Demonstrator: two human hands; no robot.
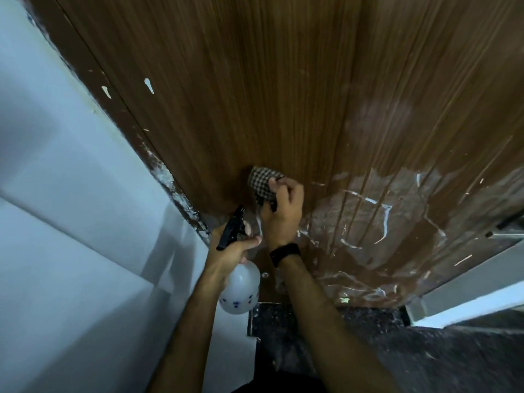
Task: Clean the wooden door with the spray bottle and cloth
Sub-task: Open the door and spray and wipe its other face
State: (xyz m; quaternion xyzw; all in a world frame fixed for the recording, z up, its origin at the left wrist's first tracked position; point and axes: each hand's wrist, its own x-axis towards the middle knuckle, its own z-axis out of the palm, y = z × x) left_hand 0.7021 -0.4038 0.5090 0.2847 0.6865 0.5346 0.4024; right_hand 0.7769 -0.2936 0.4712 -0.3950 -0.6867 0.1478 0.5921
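— Rubbing low on the wooden door (255,95) now: my right hand (280,214) has its fingers curled round the checked cloth (262,184) and holds it flat against the panel. My left hand (229,251) grips the spray bottle (239,290) by its neck, just beside the right wrist.

— How do they handle?

— I'd guess the cloth is soft and bunches easily, so I keep it wadded under the fingertips. The bottle looks like light plastic, possibly slick if wet; the neck under the black trigger (232,228) seems the safest hold.

— Room to move?

— Plenty up and to the right across the grooves. Leftward the paint-flecked door frame (158,163) and wall (71,194) close in; the floor (397,350) is near below.
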